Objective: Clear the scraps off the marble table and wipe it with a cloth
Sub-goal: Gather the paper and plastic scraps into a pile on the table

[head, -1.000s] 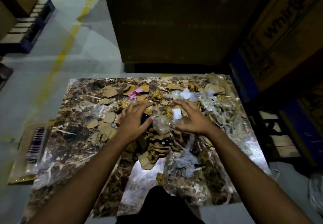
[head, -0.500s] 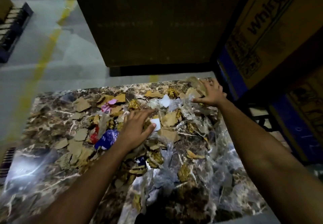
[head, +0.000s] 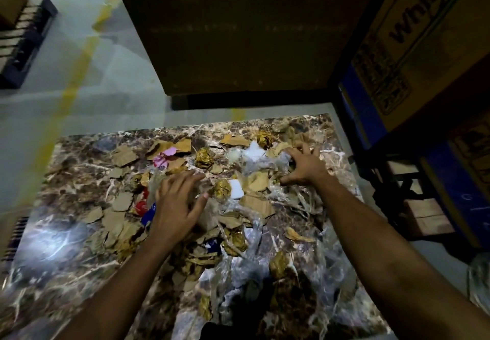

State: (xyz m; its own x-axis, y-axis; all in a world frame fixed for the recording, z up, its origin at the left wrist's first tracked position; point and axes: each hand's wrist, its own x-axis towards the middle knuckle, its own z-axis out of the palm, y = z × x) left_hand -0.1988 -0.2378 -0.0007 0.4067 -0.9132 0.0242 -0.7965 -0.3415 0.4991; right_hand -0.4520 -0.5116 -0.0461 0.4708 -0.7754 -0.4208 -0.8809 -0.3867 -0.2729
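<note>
A brown marble table is littered with scraps: torn cardboard pieces, gold foil wads, a pink paper bit, white foam squares and crumpled clear plastic. My left hand lies flat with fingers spread on the scraps at the table's middle. My right hand is clawed over clear plastic and cardboard near the far right corner, fingers curled into the pile. No cloth is in view.
A large dark carton stands just beyond the table's far edge. Printed cartons on blue racking crowd the right side. A pallet sits far left on the grey floor with a yellow line.
My right hand has drawn back slightly from the far right corner and curled over the plastic and cardboard. My left hand stays pressed on the middle scraps.
</note>
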